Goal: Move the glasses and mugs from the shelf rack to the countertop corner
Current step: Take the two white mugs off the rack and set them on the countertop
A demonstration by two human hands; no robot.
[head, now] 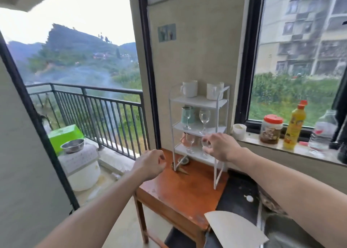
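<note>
Surface: a small reddish wooden table (180, 191) stands in the corner between a balcony door and a window. A dark countertop (238, 191) meets its right side.
Room: a beige wall behind, with a balcony railing (93, 107) to the left and a window sill (304, 152) to the right.
Rack: a white three-tier shelf rack (218, 107) stands on the far part of the table, close to the wall.
Top tier: two white mugs (189, 88) side by side.
Middle tier: a teal stemmed glass (186, 116) on the left and a clear wine glass (204, 119) on the right.
Bottom tier: a clear stemmed glass (190, 142) on the left, and a second glass (205, 145) to its right, in front of a copper-coloured shape too blurred to name.
Right hand (219, 147): thumb and fingertips are curled round the bowl of the second glass — its foot is near or on the bottom shelf, I cannot tell which.
Left hand (150, 164): loosely curled and holding nothing, it hovers over the table's far left edge.
Sill: a white cup (239, 131), a red-lidded jar (271, 128), a yellow bottle (294, 125) and a water bottle (323, 131).
Balcony: a green box (63, 135) with a metal bowl (72, 146) in front of it.
In the way: the rack's thin front posts flank the shelves.
</note>
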